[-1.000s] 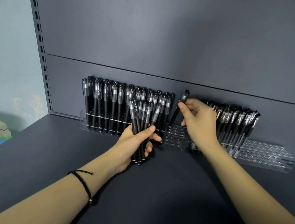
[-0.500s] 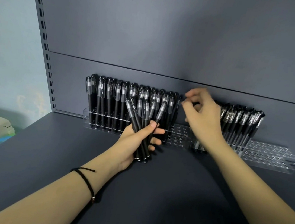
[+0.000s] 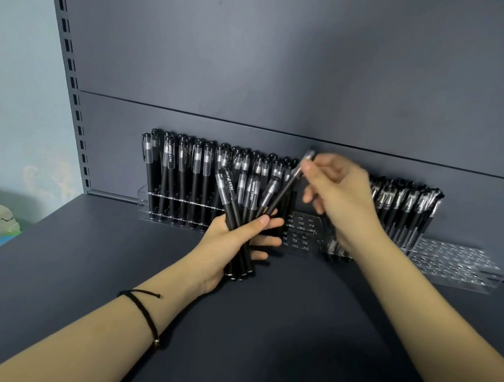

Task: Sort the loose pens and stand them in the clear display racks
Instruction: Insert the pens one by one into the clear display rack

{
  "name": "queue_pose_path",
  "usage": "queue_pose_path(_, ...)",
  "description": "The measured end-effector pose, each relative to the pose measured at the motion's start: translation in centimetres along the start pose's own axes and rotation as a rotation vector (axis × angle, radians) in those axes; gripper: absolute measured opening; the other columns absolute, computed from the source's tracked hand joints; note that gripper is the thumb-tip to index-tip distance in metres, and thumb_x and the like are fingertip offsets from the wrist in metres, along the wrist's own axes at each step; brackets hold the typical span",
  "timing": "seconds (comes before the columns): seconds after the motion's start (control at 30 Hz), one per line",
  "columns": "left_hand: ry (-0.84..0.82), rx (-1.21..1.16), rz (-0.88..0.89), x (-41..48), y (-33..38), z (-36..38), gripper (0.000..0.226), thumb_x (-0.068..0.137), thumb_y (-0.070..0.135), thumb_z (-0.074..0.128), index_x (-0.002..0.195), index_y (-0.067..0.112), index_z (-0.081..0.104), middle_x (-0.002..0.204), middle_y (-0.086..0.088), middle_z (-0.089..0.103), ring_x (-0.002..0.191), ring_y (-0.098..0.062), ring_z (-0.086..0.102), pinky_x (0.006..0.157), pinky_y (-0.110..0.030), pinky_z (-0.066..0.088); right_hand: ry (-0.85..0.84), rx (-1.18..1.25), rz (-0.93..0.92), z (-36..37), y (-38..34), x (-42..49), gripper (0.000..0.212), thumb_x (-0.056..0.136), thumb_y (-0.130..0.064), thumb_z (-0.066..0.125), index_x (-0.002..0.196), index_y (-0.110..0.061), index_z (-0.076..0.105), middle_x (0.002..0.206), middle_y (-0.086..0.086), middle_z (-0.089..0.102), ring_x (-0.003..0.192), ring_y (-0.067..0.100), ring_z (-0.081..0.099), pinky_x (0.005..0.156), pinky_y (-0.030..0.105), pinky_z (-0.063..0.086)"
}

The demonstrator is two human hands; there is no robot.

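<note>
We face a matte dark grey shelf surface point(image 3: 290, 336) with a smooth matching back panel point(image 3: 291, 54); a pale blue wall point(image 3: 7, 68) lies at nine o'clock. Toward twelve o'clock stand clear perforated acrylic racks point(image 3: 456, 264), partly filled. Our left hand point(image 3: 226, 241) grips a bundle of slim black capped pens point(image 3: 236, 211); at its one o'clock our right hand point(image 3: 338, 194) pinches a single tilted black pen point(image 3: 285, 191).

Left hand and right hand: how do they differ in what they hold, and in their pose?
The left hand grips a bundle of black pens, thumb across them; the right hand pinches a single pen near its cap. The left hand sits lower, before the clear rack; the right hand is higher, level with the racked pens' caps. Both hold capped black pens.
</note>
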State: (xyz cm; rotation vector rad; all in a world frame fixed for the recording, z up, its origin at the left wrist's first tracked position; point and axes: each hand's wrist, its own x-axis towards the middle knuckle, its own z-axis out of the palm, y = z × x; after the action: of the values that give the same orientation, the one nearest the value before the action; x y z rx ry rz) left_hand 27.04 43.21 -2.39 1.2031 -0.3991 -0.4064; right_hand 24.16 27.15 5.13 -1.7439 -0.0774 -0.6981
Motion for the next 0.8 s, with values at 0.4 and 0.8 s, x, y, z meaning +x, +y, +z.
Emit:
queue_pose_path(0.4, 0.033, -0.001, -0.005, 0.2, -0.1, 0.2, 0.019, 0.098, 0.019, 0.054, 0.113, 0.01, 0.062, 0.107, -0.002, 0.075, 0.075, -0.015, 0.071, 0.058, -0.024, 0.055, 0.305, -0.231, -0.283, -1.7, 0.8, 1.1, 0.012, 0.094, -0.019, 0.061, 0.089, -0.027, 0.054, 0.079, -0.012, 0.061, 0.057, 0.011, 0.054, 0.057, 0.024, 0.047)
queue_pose_path(0.8, 0.002, 0.03, 0.01, 0.0, -0.2, 0.4, 0.019, 0.095, 0.02, 0.059, 0.11, 0.01, 0.064, 0.098, -0.01, 0.076, 0.074, -0.016, 0.071, 0.065, -0.025, 0.057, -0.019, -0.543, -0.069, -1.2, 4.0, 1.0, 0.012, 0.093, -0.032, 0.062, 0.088, -0.021, 0.06, 0.083, -0.001, 0.068, 0.047, 0.003, 0.056, 0.057, 0.02, 0.046)
